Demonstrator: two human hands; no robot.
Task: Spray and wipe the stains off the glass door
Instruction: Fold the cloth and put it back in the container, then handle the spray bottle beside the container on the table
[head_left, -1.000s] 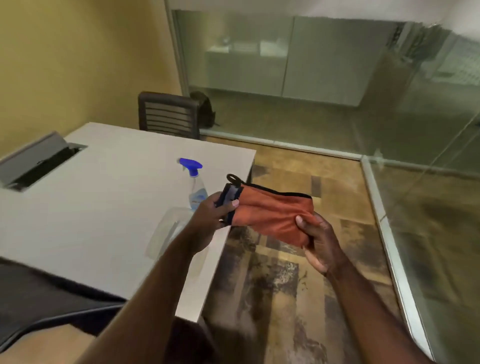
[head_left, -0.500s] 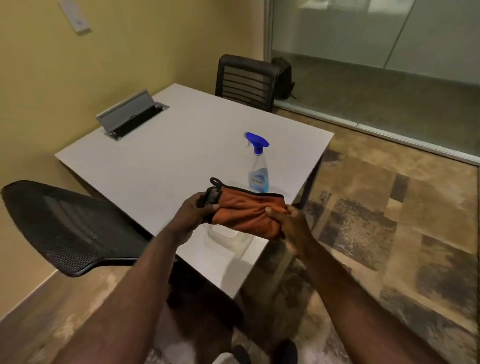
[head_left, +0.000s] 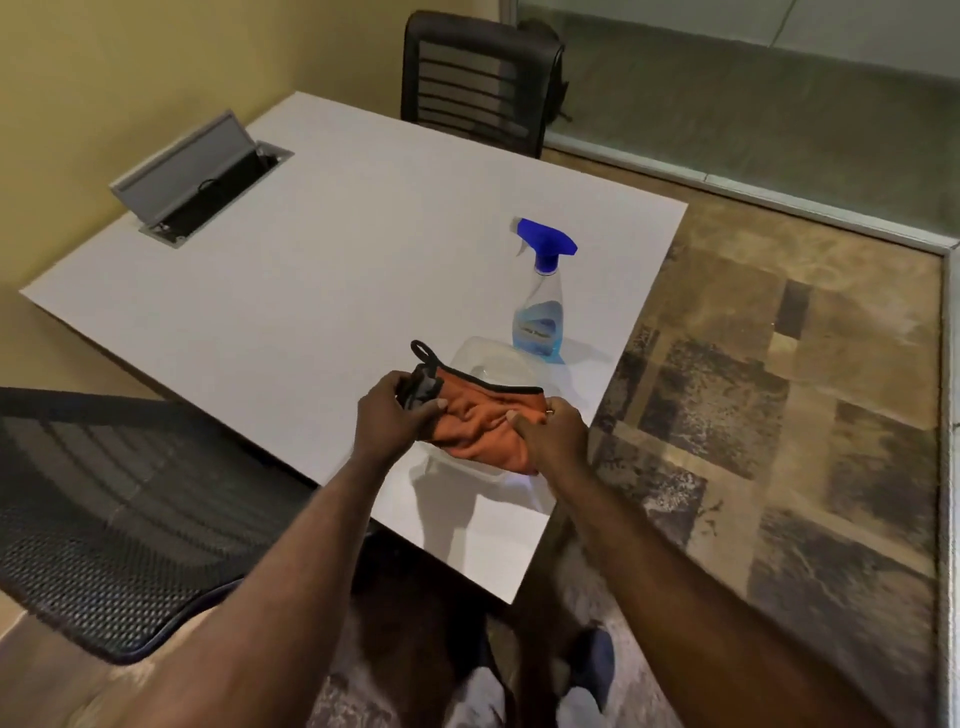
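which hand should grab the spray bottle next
Probably the right hand. It grips the orange cloth at the end nearer the spray bottle, which stands just beyond it on the table. The left hand is farther away and could keep its grip on the cloth.

Orange cloth and spray bottle at the table's near corner

The crumpled, black-edged orange cloth (head_left: 483, 421) is held over a clear container; the blue-topped spray bottle (head_left: 540, 296) stands upright just beyond.

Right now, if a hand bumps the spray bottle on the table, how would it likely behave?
The spray bottle stands tall on a narrow base, so it probably tips easily. It looks only partly filled, so likely light. It stands near the table edge and might fall off.
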